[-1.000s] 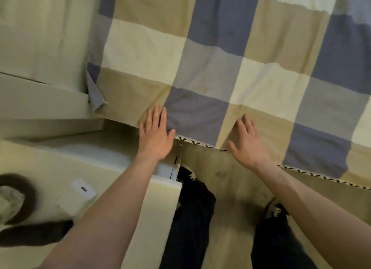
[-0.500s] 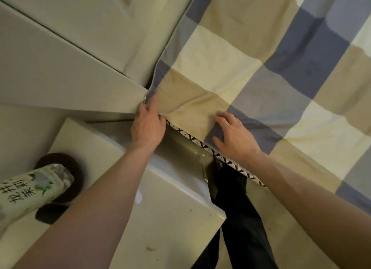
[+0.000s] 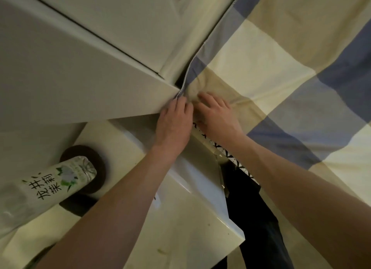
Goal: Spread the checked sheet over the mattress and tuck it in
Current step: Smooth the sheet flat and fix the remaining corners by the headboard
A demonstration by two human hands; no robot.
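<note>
**A:** What's different from a second ago?

**B:** Then both hands lay flat and apart on the near edge of the blue, cream and tan checked sheet (image 3: pixel 281 77). Now the left hand (image 3: pixel 173 124) and right hand (image 3: pixel 217 118) have come together, touching, at the sheet's corner, hard against the tall white panel (image 3: pixel 80 77).

**A:** And the grip?

**B:** The left hand's fingers curl over the corner hem, closing on it where it drops into the dark gap beside the panel. The right hand's fingers are bent into the puckered tan square. Whether they are pinching or only pressing, I cannot tell.

**A:** Where does that leave the job?

**B:** The sheet lies spread over the bed as far as the view reaches, and the mattress itself is covered. I'd judge smoothing has given way to tucking this corner. The black-and-white patterned trim (image 3: pixel 236 162) shows along the near side, so that edge seems not yet tucked.

**A:** Anything in the way?

**B:** The glossy white bedside bench (image 3: pixel 190 228) stands just beside the bed, carrying a green-labelled plastic bottle (image 3: pixel 60 180). That leaves little room for the wrists.
</note>
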